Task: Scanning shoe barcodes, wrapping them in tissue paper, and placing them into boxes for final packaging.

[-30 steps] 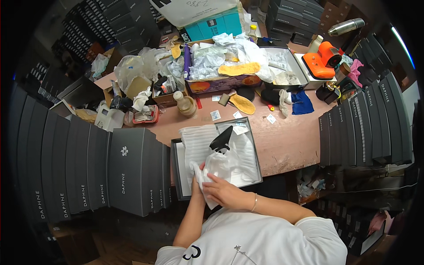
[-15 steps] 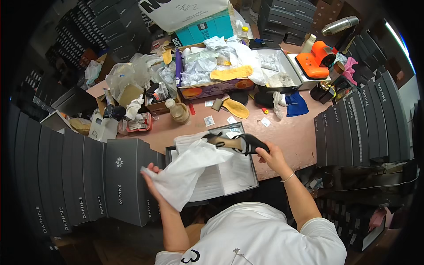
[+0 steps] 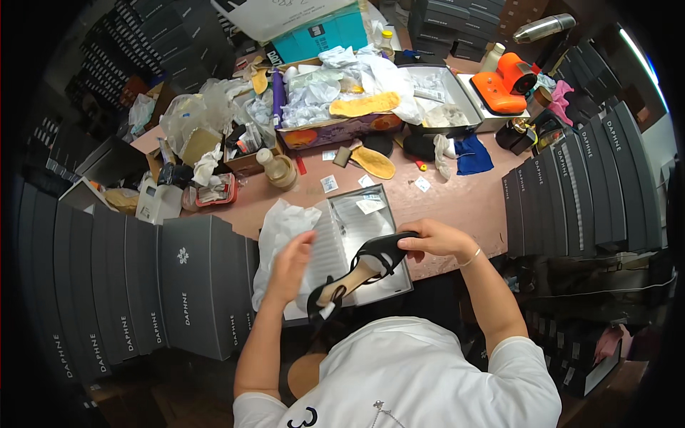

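Observation:
My right hand point(image 3: 432, 241) grips a black strappy sandal point(image 3: 382, 251) by its toe end. The sandal hangs tilted down to the left over an open shoebox point(image 3: 401, 289), showing a pale insole and a small white tag near the heel. White tissue paper point(image 3: 275, 232) lies draped over the box's left side. Over that paper is my left hand point(image 3: 289, 269), its fingers stretched out and slightly blurred, with nothing seen in them. White ribbed padding point(image 3: 332, 235) and a small white packet point(image 3: 369, 205) lie in the box.
Rows of dark grey shoeboxes stand on the left point(image 3: 187, 285) and right point(image 3: 556, 192). Behind are a glass bottle point(image 3: 277, 171), yellow insoles point(image 3: 374, 162), a carton of crumpled paper point(image 3: 342, 135), a blue cloth point(image 3: 475, 155) and an orange device point(image 3: 504, 85).
My left hand has let go of the tissue paper, which now lies over the box's left side, and moved right. The sandal has come nearer to me, its heel end swinging down.

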The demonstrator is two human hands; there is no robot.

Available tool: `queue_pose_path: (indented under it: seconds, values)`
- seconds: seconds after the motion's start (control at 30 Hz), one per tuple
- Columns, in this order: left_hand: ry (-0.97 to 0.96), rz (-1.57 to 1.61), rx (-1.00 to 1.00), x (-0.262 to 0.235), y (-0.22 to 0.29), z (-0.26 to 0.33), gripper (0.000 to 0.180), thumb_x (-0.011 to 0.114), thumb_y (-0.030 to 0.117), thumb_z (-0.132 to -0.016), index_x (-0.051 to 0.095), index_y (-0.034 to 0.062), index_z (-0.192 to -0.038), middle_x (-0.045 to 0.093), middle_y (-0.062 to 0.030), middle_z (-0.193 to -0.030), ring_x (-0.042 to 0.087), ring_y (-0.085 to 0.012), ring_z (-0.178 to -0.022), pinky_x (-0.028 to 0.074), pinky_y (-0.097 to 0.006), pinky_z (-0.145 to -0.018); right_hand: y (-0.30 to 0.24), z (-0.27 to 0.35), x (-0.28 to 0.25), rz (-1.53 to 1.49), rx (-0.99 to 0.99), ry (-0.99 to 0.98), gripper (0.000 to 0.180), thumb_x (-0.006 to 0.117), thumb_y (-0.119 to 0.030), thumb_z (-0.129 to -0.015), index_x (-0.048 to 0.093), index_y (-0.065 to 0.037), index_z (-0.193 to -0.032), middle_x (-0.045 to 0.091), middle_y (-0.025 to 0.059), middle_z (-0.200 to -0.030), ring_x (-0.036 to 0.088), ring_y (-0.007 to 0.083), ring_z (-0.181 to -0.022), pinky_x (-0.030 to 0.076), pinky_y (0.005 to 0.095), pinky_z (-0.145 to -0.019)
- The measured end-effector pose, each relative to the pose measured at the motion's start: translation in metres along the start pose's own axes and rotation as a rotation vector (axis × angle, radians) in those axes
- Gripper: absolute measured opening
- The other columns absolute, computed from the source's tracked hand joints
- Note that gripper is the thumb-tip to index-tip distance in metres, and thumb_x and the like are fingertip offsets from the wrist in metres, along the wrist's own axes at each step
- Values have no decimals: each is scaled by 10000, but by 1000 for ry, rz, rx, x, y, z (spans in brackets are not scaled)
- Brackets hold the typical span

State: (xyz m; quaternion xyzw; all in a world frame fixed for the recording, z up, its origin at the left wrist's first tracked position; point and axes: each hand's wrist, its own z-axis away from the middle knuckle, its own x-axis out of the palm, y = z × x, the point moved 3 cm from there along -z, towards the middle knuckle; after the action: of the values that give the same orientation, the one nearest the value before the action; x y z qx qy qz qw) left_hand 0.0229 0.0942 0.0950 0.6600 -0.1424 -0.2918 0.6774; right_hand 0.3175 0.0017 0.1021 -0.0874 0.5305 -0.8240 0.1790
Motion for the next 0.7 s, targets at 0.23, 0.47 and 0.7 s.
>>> queue_pose_path:
  seconds: [0.23,0.47,0.7]
  values:
    - [-136,1254,-749,95,-56,56,762,195,678,-919,414,91,-1351,570,-202,-1175,633,-353,-916,552,-444,-708,-25,-37,66,295,-417,485,303,719,-181,-809,602,-30,-1044,655,103,-843,643,187,-724,499,294,-623]
    - [207,1212,-764,113,-49,77,785,186,726,-892,484,76,-1216,592,-91,-1013,599,-207,-880,516,-345,-732,15,-41,141,924,-538,410,449,647,-77,-720,558,-16,-1156,634,110,-1003,583,283,-890,474,369,-792]
    - [253,1197,-725,131,-50,94,756,262,700,-903,409,71,-1295,544,-116,-1165,569,-243,-1038,483,-373,-885,11,-37,160,1034,-395,379,774,687,-158,-699,376,-76,-1404,625,88,-919,588,266,-780,471,404,-701]
